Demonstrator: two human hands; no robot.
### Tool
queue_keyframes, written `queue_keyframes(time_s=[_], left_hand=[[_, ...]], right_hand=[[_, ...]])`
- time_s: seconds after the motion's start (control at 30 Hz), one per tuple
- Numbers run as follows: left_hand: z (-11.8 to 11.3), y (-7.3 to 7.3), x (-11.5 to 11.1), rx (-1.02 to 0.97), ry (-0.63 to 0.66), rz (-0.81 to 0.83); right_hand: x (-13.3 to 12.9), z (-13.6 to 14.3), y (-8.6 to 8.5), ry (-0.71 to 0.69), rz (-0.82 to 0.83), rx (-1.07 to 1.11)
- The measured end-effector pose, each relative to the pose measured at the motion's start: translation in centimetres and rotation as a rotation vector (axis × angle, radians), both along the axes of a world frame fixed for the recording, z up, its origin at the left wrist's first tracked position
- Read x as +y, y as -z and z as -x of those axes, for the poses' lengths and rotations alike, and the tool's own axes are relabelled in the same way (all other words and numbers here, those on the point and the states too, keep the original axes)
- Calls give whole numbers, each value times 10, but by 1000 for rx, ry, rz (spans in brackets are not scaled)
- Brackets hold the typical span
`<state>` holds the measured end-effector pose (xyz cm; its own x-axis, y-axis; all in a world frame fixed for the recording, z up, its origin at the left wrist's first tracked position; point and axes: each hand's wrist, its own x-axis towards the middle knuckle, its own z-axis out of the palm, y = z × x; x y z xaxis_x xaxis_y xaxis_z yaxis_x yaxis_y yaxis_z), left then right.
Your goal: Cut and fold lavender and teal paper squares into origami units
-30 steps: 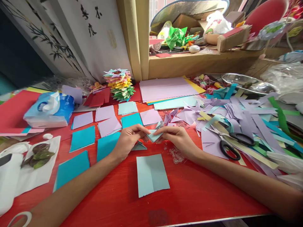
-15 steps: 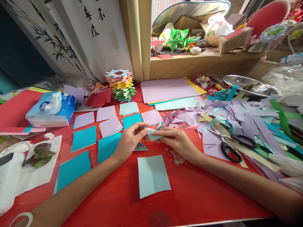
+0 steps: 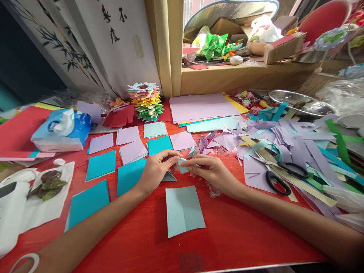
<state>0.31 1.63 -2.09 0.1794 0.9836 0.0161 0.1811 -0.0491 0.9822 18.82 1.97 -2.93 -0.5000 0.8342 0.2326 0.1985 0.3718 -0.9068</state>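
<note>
Between my two hands is a small folded piece of light blue paper, held above the red table. My left hand pinches its left side between thumb and fingers. The fingers of my right hand close on its right side and cover part of it. Just behind my fingertips stands another small folded light blue piece. Partly hidden by my left hand, a folded pale piece lies on the table. Nearer to me rests a light blue paper square with a crease down its middle.
Stacks of teal squares and lilac squares lie to the left. Black-handled scissors rest among paper strips at right. A multicoloured folded-paper tower and a tissue pack stand behind.
The folded light blue paper has turned and dropped slightly, showing less of itself between my fingers. Both hands stay nearly in place, still holding it.
</note>
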Motion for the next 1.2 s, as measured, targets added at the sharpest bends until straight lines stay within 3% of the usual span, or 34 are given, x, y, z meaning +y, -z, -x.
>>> queue_keyframes(time_s=[0.17, 0.43, 0.63, 0.83, 0.97, 1.2], left_hand=[[1, -2, 0, -43, 10, 37], [2, -3, -3, -75, 40, 23], [2, -3, 0, -76, 1, -12], [-1, -6, -6, 30, 62, -12], [-3, -5, -8, 84, 73, -40], [-1, -2, -1, 24, 134, 85]], right_hand=[[1, 0, 0, 24, 55, 21], [8, -3, 5, 13, 364, 281], [4, -1, -2, -100, 333, 257], [6, -1, -1, 74, 283, 222], [6, -1, 1, 52, 326, 258], [3, 1, 2, 50, 315, 238]])
